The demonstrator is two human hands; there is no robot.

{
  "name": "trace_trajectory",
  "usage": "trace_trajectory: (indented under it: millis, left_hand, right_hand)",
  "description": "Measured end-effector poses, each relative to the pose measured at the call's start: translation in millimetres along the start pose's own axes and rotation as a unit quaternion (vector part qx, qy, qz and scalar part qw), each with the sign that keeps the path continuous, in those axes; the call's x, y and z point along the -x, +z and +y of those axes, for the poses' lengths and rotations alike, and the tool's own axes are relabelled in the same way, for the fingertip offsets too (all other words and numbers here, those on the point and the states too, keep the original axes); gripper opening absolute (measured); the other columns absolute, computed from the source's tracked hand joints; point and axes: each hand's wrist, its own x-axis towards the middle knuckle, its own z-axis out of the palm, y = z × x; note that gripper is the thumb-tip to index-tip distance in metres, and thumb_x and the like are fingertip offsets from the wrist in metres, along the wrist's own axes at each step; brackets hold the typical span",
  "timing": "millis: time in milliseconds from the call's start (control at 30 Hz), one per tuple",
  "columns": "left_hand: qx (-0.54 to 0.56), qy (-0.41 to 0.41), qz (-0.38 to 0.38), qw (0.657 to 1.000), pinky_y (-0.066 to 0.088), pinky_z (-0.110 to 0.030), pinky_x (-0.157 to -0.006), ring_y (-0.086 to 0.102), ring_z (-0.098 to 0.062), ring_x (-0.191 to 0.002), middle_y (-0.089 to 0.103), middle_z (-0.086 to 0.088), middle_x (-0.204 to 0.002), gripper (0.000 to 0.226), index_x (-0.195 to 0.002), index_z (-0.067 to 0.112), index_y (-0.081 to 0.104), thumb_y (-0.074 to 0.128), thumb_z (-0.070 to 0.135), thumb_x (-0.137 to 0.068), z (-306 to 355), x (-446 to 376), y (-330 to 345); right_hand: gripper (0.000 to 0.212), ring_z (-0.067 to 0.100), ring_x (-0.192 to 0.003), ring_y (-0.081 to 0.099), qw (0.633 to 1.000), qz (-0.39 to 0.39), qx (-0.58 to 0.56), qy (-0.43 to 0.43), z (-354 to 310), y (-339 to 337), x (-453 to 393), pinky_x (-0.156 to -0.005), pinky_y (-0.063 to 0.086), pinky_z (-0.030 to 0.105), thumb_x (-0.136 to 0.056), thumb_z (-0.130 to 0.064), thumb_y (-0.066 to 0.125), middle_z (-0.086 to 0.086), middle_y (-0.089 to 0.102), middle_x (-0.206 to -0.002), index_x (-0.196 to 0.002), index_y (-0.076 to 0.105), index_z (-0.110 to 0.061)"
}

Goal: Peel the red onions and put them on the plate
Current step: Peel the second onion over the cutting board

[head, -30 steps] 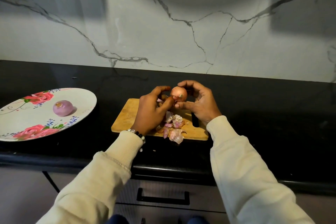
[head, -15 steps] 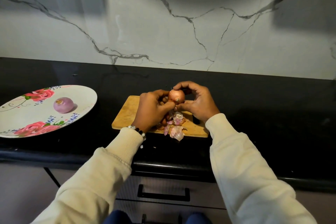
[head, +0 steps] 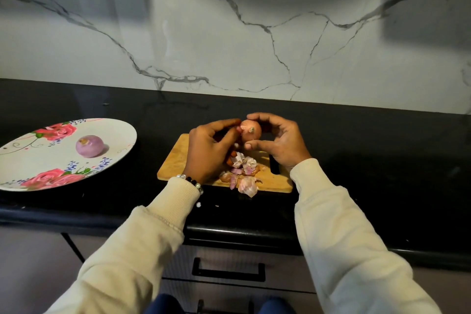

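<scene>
Both hands (head: 251,146) grip unpeeled onion (head: 251,131).

The left hand (head: 207,149) covers the near-left part of the board (head: 175,160), and its fingers hide the left flank of the onion (head: 251,130). The right hand (head: 281,141) hides the onion's far and right sides, so how much skin remains there cannot be told. A dark thing (head: 274,164) on the board, partly under the right hand, is too covered to identify. The peels (head: 243,171) lie heaped, the lower ones hidden. The plate (head: 15,173) is cut off by the left edge. Both sleeves run out of the bottom edge. The desk (head: 382,160) is too dark for detail.
</scene>
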Motion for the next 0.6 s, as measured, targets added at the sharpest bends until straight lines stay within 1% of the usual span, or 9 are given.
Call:
trace_trajectory:
  millis: [67, 167, 233, 300, 433, 533, 600]
  left_hand:
    - [-0.036, 0.054, 0.010, 0.998, 0.053, -0.015, -0.070, 0.067, -0.005, -0.080, 0.071, 0.011, -0.090, 0.022, -0.110, 0.015, 0.074, 0.070, 0.013, -0.088, -1.7, -0.1, -0.8]
    - [-0.099, 0.123, 0.018, 0.987, 0.050, -0.016, -0.067, 0.063, -0.006, -0.076, 0.069, 0.004, -0.085, 0.023, -0.108, 0.013, 0.075, 0.073, 0.013, -0.085, -5.6, -1.0, -1.6]
    - [-0.126, 0.157, 0.021, 0.979, 0.051, -0.017, -0.065, 0.062, -0.008, -0.072, 0.069, -0.002, -0.085, 0.022, -0.106, 0.010, 0.075, 0.073, 0.013, -0.084, -8.5, -2.1, -2.0]
    - [-0.157, 0.188, 0.021, 0.969, 0.049, -0.014, -0.064, 0.063, -0.010, -0.069, 0.070, -0.006, -0.083, 0.019, -0.101, 0.007, 0.076, 0.073, 0.011, -0.083, -11.4, -2.6, -2.1]
    - [-0.193, 0.198, 0.023, 0.961, 0.046, -0.010, -0.066, 0.061, -0.009, -0.068, 0.070, -0.006, -0.082, 0.010, -0.092, 0.005, 0.076, 0.073, 0.007, -0.082, -14.5, -3.8, -2.6]
    - [-0.209, 0.190, 0.032, 0.959, 0.042, -0.005, -0.068, 0.055, -0.005, -0.071, 0.067, -0.006, -0.084, 0.007, -0.091, 0.005, 0.073, 0.071, 0.006, -0.084, -14.3, -4.6, -1.7]
    - [-0.214, 0.179, 0.043, 0.959, 0.044, -0.009, -0.068, 0.055, -0.006, -0.074, 0.066, -0.006, -0.088, 0.009, -0.093, 0.005, 0.072, 0.069, 0.006, -0.085, -15.1, -5.3, -1.1]
  right_hand:
    - [0.056, 0.017, -0.107, 0.067, 1.000, 0.001, -0.006, 0.005, -0.4, -1.0, -0.1, -0.094, 0.055, 0.035, -0.062, -0.001, 0.088, 0.001, 0.072, -0.113, -0.111, 0.070, -0.021]
    - [0.055, 0.017, -0.106, 0.067, 1.000, 0.001, -0.004, 0.010, -1.0, -1.1, 0.1, -0.091, 0.056, 0.032, -0.063, 0.000, 0.088, 0.003, 0.071, -0.113, -0.111, 0.070, -0.020]
    - [0.056, 0.017, -0.106, 0.067, 1.000, -0.002, 0.001, 0.014, -0.8, -0.9, 0.1, -0.091, 0.056, 0.033, -0.063, 0.000, 0.088, 0.003, 0.071, -0.113, -0.112, 0.071, -0.021]
    - [0.056, 0.018, -0.108, 0.066, 1.000, -0.006, 0.012, 0.020, 0.0, -1.1, -0.2, -0.093, 0.056, 0.036, -0.063, -0.001, 0.089, 0.003, 0.071, -0.114, -0.112, 0.071, -0.022]
    - [0.056, 0.017, -0.108, 0.066, 0.999, -0.005, 0.028, 0.029, 1.0, -1.0, -0.5, -0.096, 0.055, 0.039, -0.063, -0.004, 0.090, 0.000, 0.072, -0.115, -0.111, 0.072, -0.025]
    - [0.056, 0.019, -0.109, 0.066, 1.000, -0.003, 0.012, 0.028, 0.8, -0.5, -0.8, -0.098, 0.054, 0.040, -0.064, -0.003, 0.088, 0.001, 0.071, -0.117, -0.113, 0.071, -0.023]
    - [0.054, 0.021, -0.114, 0.065, 0.999, -0.005, -0.024, 0.036, 1.2, -2.5, -1.2, -0.101, 0.052, 0.042, -0.069, 0.001, 0.084, 0.004, 0.070, -0.120, -0.116, 0.070, -0.021]
